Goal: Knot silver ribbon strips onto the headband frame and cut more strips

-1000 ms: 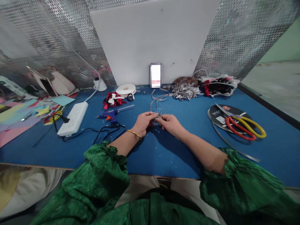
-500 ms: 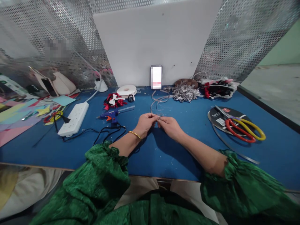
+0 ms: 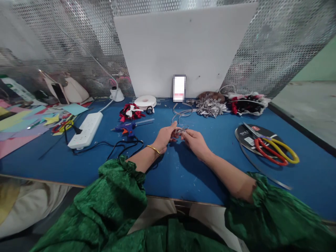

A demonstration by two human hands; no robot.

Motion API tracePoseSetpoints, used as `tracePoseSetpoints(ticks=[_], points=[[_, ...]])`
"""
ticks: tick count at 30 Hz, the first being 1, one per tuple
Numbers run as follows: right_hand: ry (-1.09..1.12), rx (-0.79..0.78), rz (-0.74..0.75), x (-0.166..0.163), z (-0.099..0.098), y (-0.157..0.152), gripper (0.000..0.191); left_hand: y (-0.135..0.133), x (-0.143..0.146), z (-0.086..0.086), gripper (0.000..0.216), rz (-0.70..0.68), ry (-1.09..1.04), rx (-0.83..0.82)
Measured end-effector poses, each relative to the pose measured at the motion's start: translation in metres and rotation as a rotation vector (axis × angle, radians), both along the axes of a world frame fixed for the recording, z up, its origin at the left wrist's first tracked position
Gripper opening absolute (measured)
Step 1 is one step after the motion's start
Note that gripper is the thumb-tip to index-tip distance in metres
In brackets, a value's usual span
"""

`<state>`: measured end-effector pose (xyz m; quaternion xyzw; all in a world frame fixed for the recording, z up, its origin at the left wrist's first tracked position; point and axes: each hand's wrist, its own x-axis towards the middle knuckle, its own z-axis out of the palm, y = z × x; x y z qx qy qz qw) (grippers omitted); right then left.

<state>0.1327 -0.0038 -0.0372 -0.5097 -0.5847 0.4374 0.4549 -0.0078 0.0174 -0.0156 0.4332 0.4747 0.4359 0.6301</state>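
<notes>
1. Left hand [image 3: 164, 137], fingers curled, held the looped grey ribbon [image 3: 180, 131] up to the pinching right hand [image 3: 195, 140], probably keeping its folds together.
2. Scissors [image 3: 268, 139] lay beyond the right hand's outer side, seemingly within reach.

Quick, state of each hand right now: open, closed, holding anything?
Left hand: closed, holding grey ribbon.
Right hand: closed, pinching the same grey ribbon.
</notes>
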Motion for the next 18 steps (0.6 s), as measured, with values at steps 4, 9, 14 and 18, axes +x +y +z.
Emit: tracePoseSetpoints(ticks=[4, 9, 14, 18], points=[[0.075, -0.049, -0.015, 0.0006, 0.003, 0.0003, 0.031, 0.001, -0.0018, 0.0006, 0.056, 0.036, -0.057, -0.051], [0.08, -0.053, 0.009, 0.0006, 0.003, 0.0009, 0.031, 0.0018, -0.0017, -0.0027, 0.041, -0.001, -0.021, 0.007], [0.016, -0.066, 0.031, 0.0014, 0.0014, 0.0022, 0.036, 0.0028, -0.001, -0.0078, 0.032, 0.032, 0.001, 0.046], [-0.014, -0.077, 0.047, 0.0013, 0.0009, 0.0027, 0.037, 0.004, -0.0014, -0.008, 0.034, 0.058, -0.017, 0.043]])
